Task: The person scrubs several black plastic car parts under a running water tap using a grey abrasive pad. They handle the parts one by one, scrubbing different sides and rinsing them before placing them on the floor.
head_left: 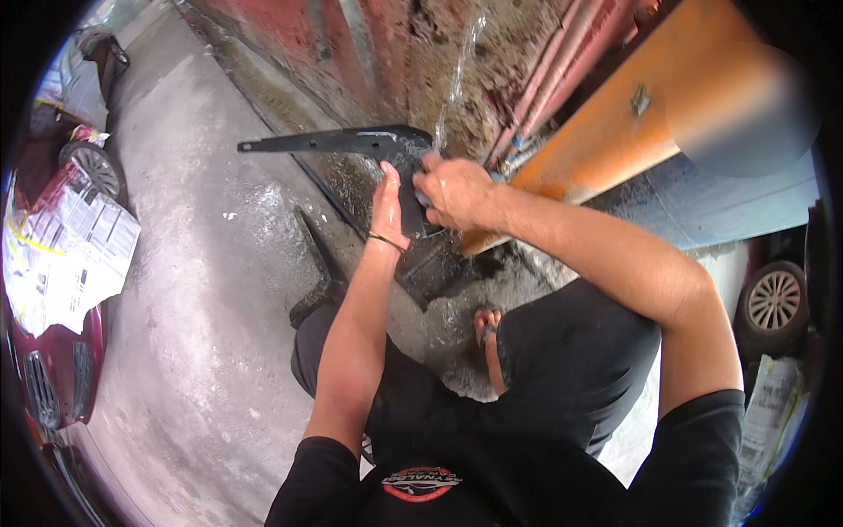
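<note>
A black plastic car trim piece (pixel 351 140), with a long narrow arm and a broad bent end, is held up in front of me. It looks wet. My left hand (pixel 387 206) grips its lower broad part, thumb upward, with most fingers hidden. My right hand (pixel 458 191) is closed against the same broad end, its fingers curled round a small greyish object (pixel 423 200) that is mostly covered. A thin stream of water (pixel 457 79) falls from above beside the piece, close to the right hand.
Another dark, pointed piece (pixel 320 246) stands by my left knee. A rusty orange panel (pixel 597 132) slants at the right, near pinkish pipes (pixel 549 83). Wet concrete floor (pixel 193 246) spreads left, toward a maroon car part (pixel 92 342) partly covered by paper (pixel 75 246). A wheel (pixel 774 299) shows far right.
</note>
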`<action>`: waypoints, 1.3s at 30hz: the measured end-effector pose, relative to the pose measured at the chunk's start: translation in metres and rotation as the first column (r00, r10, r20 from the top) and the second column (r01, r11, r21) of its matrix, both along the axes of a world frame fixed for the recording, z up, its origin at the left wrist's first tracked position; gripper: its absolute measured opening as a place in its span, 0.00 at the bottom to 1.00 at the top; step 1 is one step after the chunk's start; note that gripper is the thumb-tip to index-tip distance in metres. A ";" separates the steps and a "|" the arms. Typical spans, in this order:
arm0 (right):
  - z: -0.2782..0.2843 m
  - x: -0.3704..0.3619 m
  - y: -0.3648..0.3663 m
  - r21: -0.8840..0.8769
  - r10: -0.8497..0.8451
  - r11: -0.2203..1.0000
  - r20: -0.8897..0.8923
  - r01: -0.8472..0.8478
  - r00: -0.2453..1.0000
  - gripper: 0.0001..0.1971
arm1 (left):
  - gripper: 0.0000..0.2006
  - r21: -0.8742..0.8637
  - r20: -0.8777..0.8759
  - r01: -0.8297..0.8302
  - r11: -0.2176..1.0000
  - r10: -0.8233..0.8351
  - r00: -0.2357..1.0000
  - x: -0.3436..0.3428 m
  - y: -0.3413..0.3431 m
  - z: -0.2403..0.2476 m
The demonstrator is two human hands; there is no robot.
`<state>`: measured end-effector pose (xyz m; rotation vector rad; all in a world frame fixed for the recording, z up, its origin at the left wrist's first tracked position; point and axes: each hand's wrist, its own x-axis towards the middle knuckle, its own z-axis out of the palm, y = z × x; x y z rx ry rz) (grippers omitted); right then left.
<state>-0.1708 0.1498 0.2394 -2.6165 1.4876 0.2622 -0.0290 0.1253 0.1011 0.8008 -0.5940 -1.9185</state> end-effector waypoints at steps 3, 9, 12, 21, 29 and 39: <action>-0.001 0.003 -0.006 -0.043 0.045 0.998 -0.034 -0.047 0.998 0.18 | 0.40 0.045 -0.073 -0.008 0.999 0.012 0.997 0.000 0.006 0.014; -0.003 0.016 -0.030 -0.199 -0.015 0.980 0.012 0.017 1.000 0.11 | 0.44 0.007 -0.164 0.067 0.998 -0.065 0.984 0.004 0.015 0.023; 0.002 0.010 -0.038 -0.232 -0.146 0.960 0.065 0.157 0.987 0.20 | 0.49 0.047 -0.145 0.092 0.995 -0.084 0.986 0.001 0.017 0.026; -0.009 0.011 -0.027 -0.313 0.057 0.948 0.014 -0.050 0.998 0.17 | 0.52 0.124 0.138 0.277 0.953 -0.293 0.946 -0.007 0.042 0.043; -0.018 0.011 -0.042 -0.215 0.061 0.976 0.135 -0.031 0.989 0.20 | 0.51 0.115 0.322 0.258 0.959 -0.282 0.904 -0.008 0.056 0.046; -0.006 0.034 -0.005 -0.046 0.039 0.998 -0.049 -0.042 0.998 0.22 | 0.58 0.146 0.132 0.172 0.974 -0.191 0.973 0.022 0.015 0.017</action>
